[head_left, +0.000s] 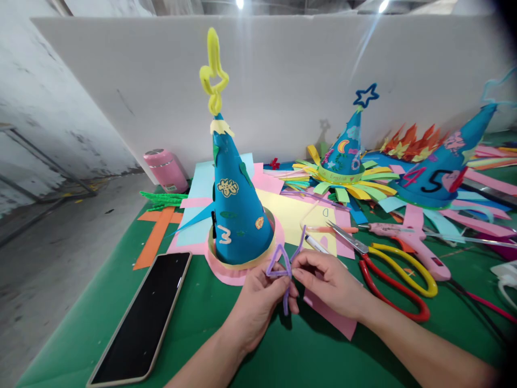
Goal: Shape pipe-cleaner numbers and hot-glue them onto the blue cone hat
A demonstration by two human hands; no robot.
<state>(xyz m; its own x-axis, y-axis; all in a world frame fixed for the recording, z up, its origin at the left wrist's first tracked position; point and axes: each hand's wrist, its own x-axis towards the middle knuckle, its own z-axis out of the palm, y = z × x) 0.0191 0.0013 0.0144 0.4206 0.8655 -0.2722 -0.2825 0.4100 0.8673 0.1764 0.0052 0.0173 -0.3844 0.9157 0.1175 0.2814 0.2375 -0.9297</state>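
A purple pipe cleaner [278, 258] is bent into a triangular loop with two loose ends, one pointing up and one hanging down. My left hand [262, 296] pinches it at the loop's lower corner. Thumb and fingers of my right hand [327, 280] close on the same pipe cleaner beside the left fingertips. Just behind my hands stands a blue paper cone hat [238, 215] with a pink and yellow brim, stickers and a yellow pipe-cleaner topper [214, 75]. A pink paper piece [333, 318] lies partly under my right hand.
A phone [141, 323] lies at left, near green pipe cleaners [163, 200] and a pink bottle [166, 170]. Scissors [369, 250] and a pink glue gun [422, 242] lie at right. Behind them stand two more blue cone hats, one starred [345, 148], one numbered [452, 161].
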